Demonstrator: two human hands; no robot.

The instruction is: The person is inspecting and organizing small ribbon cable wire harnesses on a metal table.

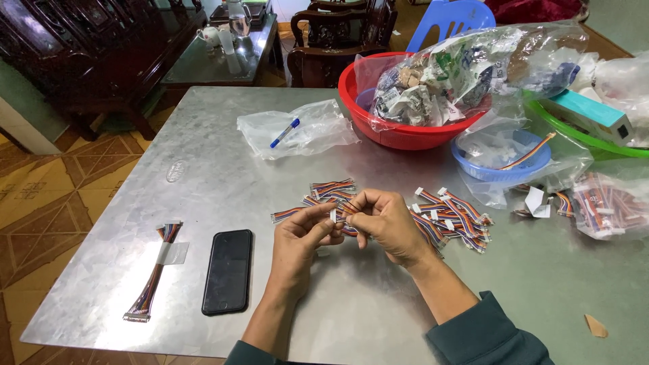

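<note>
Left hand and right hand pinching one short multicoloured wire harness just above the tabletop. Beyond, small sorted stack; to the right, larger loose pile apparently unhandled; taped bundle finished near phone.

Left hand, right hand — fingers pinched together.

Dull galvanised metal table, glossy red plastic basin, crinkled clear bags.

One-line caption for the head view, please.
Both hands, left hand and right hand, pinch a multicoloured ribbon cable over a metal table, beside a black phone.
</note>
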